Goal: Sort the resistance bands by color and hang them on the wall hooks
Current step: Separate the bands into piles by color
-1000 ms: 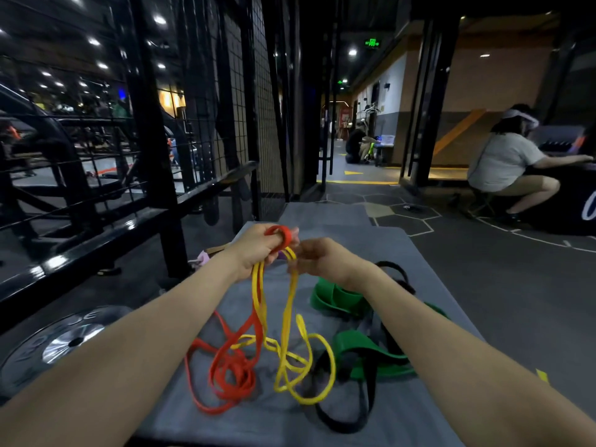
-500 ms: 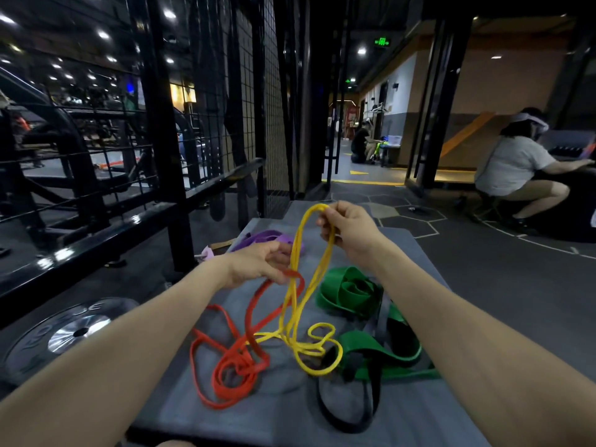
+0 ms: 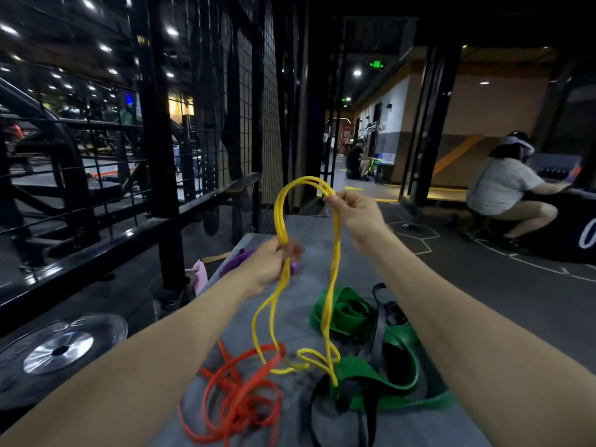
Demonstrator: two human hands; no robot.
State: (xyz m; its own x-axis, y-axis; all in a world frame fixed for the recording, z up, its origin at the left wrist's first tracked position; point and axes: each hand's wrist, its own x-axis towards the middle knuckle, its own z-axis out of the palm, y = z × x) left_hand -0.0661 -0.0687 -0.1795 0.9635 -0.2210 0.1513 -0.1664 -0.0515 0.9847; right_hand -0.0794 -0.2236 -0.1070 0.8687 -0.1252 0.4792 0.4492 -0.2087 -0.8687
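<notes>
A: How far along is the sorting?

B: Early, I'd judge. Nothing visible hangs on a hook, and I can't make out any wall hooks from here. The yellow bands are the only color lifted out; everything else lies on the grey surface.

A: Who has the yellow ones?

B: Both hands. The left hand grips the strands low, fingers curled round them; the right hand pinches them higher up, so they arch between the two. The tails hang down and their lowest loops rest on the surface, touching the orange-red bands and the green bands.

A: So not free yet?

B: Seemingly not: the bottom loops look caught up with the orange-red ones, though I can't tell if it's a real tangle.

A: And the rest?

B: The orange-red bands sit in a loose snarl, near side. The green ones are wide and flat, folded, with a thin black band threading through them. A purple band lies behind the left hand.

A: How do the yellow ones look?

B: Narrow, limp, several strands together.
</notes>
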